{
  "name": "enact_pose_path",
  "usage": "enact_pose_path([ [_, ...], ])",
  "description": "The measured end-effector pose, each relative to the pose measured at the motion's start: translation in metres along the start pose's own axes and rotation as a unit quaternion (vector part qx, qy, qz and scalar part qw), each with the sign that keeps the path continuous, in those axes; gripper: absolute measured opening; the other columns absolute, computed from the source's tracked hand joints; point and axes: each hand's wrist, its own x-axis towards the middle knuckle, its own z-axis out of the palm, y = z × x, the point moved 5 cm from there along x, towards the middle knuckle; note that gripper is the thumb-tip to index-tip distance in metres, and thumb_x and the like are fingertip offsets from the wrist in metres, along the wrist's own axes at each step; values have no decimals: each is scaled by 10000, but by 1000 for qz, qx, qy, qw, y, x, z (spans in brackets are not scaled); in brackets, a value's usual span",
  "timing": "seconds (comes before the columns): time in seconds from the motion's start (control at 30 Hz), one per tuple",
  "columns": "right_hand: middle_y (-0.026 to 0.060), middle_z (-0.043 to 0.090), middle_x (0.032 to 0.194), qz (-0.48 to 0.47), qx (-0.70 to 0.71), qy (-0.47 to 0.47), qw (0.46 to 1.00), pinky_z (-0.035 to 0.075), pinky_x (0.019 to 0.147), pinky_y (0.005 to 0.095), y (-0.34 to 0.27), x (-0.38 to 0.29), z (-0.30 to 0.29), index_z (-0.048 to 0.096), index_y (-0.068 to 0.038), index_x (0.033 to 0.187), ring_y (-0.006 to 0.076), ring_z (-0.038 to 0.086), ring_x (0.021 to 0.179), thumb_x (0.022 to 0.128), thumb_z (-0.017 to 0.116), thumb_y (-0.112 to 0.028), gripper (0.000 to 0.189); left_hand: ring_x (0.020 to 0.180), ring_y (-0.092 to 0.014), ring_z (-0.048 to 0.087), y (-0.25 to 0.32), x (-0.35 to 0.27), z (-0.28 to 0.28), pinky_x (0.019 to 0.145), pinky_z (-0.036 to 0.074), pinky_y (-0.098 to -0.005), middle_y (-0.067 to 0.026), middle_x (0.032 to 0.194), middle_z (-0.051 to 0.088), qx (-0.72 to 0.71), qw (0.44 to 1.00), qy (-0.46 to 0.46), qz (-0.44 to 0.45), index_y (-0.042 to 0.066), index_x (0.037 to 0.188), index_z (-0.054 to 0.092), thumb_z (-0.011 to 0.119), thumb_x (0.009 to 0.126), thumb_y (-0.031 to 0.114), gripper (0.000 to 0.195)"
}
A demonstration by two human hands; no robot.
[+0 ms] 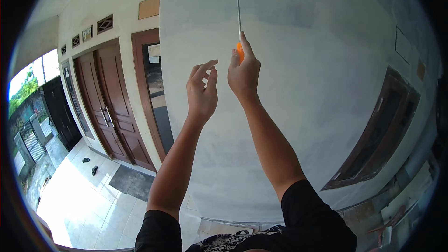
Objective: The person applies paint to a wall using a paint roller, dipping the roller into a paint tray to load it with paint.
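My right hand (245, 68) is raised in front of the wall and grips an orange handle (240, 52). From the handle a thin metal rod (238, 5) runs up past the top of the picture, so the tool's far end is hidden. Along the rod's base lies my index finger. To the left, at about the same height, my left hand (203, 89) hangs in the air with loosely curled fingers and holds nothing. Behind both hands stands a whitish wall (280, 112) with uneven greyish patches.
Brown double doors (106, 105) and a brown-framed window (155, 87) are on the left. A dark mat (131, 182) and black sandals (94, 170) lie on the tiled floor (115, 213). At right is a dark wooden window frame (376, 133), with a reddish object (390, 225) below.
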Motion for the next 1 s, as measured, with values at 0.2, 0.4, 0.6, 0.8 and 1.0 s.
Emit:
enact_pose_path([
  [0.2,309,698,1343,-66,-39,57,995,564,1073,454,-34,74,-14,502,46,1559,430,705,1230,1079,560,-79,500,968,-191,651,14,14,20,783,521,-346,-107,1179,713,-11,1000,-21,12,79,1311,757,609,1068,178,301],
  [0.4,318,698,1335,-41,-70,46,996,574,1062,446,-9,57,-11,486,37,1573,442,721,1189,1074,555,-68,515,970,-192,651,14,13,13,817,515,-350,-105,1188,713,-9,1000,-3,28,79,1316,756,606,1069,175,305],
  [0.6,292,761,1116,-125,-89,106,982,622,934,488,38,45,-17,463,-3,1599,437,761,1044,1076,542,-62,532,972,-187,647,12,11,30,782,520,-341,-103,1201,710,6,1000,-22,11,81,1320,758,612,1071,171,303],
  [0.8,302,717,1254,-63,-71,51,994,584,1013,445,-12,82,-16,443,27,1604,419,728,1133,1082,558,-88,547,969,-180,646,18,16,30,774,522,-341,-101,1214,711,-1,1000,-10,17,82,1314,764,611,1075,168,296],
  [1.0,82,574,689,-70,-23,72,995,473,623,343,48,-13,-20,438,43,1617,170,528,575,1090,516,-50,541,969,-175,651,12,3,36,788,521,-336,-100,1223,714,4,1000,-12,15,84,1302,770,604,1075,168,294],
])
